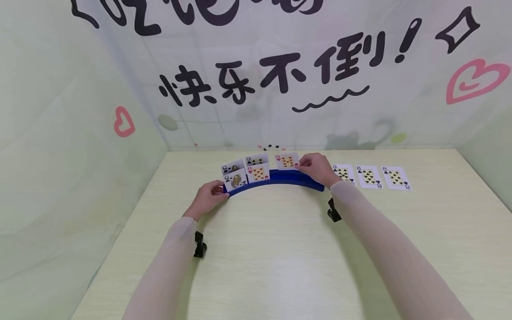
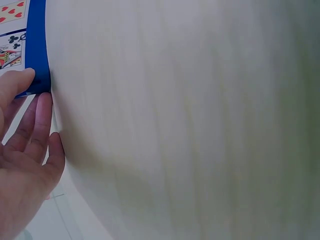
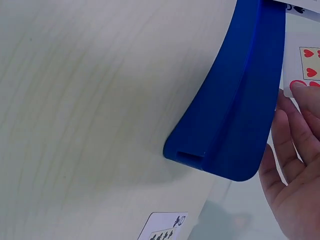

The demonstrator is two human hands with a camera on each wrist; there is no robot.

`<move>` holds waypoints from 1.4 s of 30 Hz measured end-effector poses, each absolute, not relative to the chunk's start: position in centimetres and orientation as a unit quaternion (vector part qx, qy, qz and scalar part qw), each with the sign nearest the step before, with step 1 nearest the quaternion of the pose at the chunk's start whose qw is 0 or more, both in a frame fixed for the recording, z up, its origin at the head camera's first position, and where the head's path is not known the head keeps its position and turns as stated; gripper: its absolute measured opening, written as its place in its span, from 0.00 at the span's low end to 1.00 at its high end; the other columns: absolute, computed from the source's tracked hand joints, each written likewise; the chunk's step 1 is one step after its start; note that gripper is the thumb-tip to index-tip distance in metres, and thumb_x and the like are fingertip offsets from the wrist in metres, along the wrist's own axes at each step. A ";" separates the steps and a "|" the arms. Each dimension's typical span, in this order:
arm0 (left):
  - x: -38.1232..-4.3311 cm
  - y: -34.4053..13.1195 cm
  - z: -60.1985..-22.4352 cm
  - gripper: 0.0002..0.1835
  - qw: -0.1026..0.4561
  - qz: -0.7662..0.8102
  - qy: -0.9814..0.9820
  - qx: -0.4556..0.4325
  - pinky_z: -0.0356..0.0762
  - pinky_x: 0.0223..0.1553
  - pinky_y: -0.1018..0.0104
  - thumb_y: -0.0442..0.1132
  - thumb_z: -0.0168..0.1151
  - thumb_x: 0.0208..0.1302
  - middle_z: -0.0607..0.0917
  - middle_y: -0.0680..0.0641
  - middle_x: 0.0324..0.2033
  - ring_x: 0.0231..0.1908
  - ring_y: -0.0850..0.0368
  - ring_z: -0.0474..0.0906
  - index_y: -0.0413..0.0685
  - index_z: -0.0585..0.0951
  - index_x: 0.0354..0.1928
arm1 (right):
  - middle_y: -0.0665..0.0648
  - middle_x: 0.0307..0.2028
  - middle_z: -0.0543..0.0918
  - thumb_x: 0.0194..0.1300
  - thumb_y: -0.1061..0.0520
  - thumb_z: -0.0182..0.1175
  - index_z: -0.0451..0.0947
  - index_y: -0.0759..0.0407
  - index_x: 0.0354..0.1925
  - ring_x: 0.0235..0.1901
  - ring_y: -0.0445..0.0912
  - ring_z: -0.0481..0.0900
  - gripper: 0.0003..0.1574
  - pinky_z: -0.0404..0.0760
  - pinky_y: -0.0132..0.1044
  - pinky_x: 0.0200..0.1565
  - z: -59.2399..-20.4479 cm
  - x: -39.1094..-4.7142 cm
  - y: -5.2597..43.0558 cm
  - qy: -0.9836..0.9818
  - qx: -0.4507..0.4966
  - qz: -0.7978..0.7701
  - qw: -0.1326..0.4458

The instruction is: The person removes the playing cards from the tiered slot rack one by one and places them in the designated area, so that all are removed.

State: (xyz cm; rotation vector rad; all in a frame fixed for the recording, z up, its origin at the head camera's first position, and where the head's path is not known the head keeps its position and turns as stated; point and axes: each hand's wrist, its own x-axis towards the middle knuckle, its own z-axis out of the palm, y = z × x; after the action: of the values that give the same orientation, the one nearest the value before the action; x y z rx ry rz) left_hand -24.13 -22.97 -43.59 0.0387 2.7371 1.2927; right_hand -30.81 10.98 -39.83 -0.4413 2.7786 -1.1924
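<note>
My left hand (image 1: pixel 206 198) grips the left end of a curved blue card holder (image 1: pixel 294 176); in the left wrist view its thumb (image 2: pixel 22 80) lies on the holder's face. My right hand (image 1: pixel 317 168) pinches a hearts playing card (image 1: pixel 287 161) by its right side, just above and behind the holder's middle. Two cards stand in front at the holder's left part, a queen of clubs (image 1: pixel 236 180) and a hearts card (image 1: pixel 258 172). Behind them rise another queen (image 1: pixel 232 168) and a black-suited card (image 1: pixel 256 159). The right part of the holder's slot shows bare in the right wrist view.
Right of the holder, three black-suited cards lie face up in a row on the pale wooden table (image 1: pixel 272 249): a near one (image 1: pixel 343 172) partly behind the right hand, a middle one (image 1: pixel 370 177) and a far one (image 1: pixel 396 178). A printed cloth backdrop (image 1: pixel 256 124) rises behind the table.
</note>
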 end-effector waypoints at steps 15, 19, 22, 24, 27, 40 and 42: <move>-24.2 -22.7 -43.4 0.21 0.059 0.429 0.901 0.018 0.74 0.47 0.58 0.33 0.60 0.60 0.78 0.38 0.44 0.44 0.47 0.76 0.36 0.72 0.55 | 0.62 0.37 0.81 0.62 0.60 0.59 0.79 0.67 0.40 0.37 0.52 0.77 0.10 0.77 0.43 0.40 -39.2 -30.6 12.4 0.903 -0.143 -0.405 0.015; -24.2 -22.7 -43.3 0.21 0.060 0.425 0.903 0.019 0.74 0.48 0.59 0.33 0.60 0.60 0.78 0.38 0.45 0.44 0.47 0.76 0.37 0.72 0.56 | 0.63 0.37 0.81 0.62 0.61 0.58 0.78 0.67 0.40 0.37 0.52 0.77 0.10 0.77 0.43 0.39 -38.8 -30.5 13.1 0.900 -0.138 -0.412 0.010; -24.3 -22.7 -43.3 0.21 0.057 0.421 0.905 0.021 0.74 0.47 0.58 0.33 0.61 0.60 0.78 0.38 0.44 0.44 0.47 0.76 0.37 0.72 0.55 | 0.64 0.36 0.81 0.62 0.61 0.59 0.79 0.68 0.40 0.37 0.53 0.78 0.10 0.77 0.43 0.39 -38.5 -30.5 13.6 0.902 -0.139 -0.408 0.001; -24.3 -22.7 -43.3 0.21 0.055 0.419 0.906 0.022 0.74 0.47 0.58 0.33 0.61 0.60 0.78 0.38 0.44 0.44 0.47 0.76 0.37 0.72 0.55 | 0.64 0.36 0.81 0.62 0.61 0.59 0.79 0.68 0.40 0.37 0.53 0.77 0.10 0.76 0.43 0.40 -38.3 -30.5 14.0 0.904 -0.138 -0.405 -0.003; -24.3 -22.8 -43.4 0.20 0.053 0.418 0.907 0.023 0.74 0.47 0.58 0.33 0.61 0.60 0.78 0.38 0.44 0.43 0.47 0.75 0.37 0.73 0.54 | 0.64 0.36 0.81 0.62 0.61 0.58 0.79 0.68 0.40 0.37 0.52 0.77 0.10 0.76 0.43 0.39 -38.2 -30.4 14.7 0.906 -0.136 -0.401 -0.006; -24.2 -23.1 -43.7 0.20 0.056 0.428 0.902 0.019 0.74 0.47 0.57 0.33 0.61 0.60 0.78 0.39 0.44 0.43 0.48 0.75 0.37 0.73 0.54 | 0.66 0.36 0.80 0.64 0.60 0.57 0.77 0.70 0.43 0.34 0.53 0.76 0.14 0.75 0.41 0.36 -38.5 -29.7 18.8 0.912 -0.122 -0.389 -0.030; -24.2 -23.1 -43.7 0.19 0.056 0.426 0.903 0.019 0.74 0.47 0.57 0.34 0.61 0.60 0.78 0.39 0.44 0.43 0.48 0.75 0.37 0.73 0.53 | 0.66 0.36 0.80 0.64 0.60 0.56 0.76 0.70 0.42 0.34 0.53 0.75 0.13 0.74 0.40 0.35 -38.5 -29.5 19.5 0.912 -0.115 -0.392 -0.032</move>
State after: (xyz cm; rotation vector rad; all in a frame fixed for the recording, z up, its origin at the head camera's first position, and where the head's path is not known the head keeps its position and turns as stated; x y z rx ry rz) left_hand -24.18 -23.06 -43.70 0.0573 2.7404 1.2914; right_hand -29.45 19.46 -38.50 -0.3676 2.9269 -1.2566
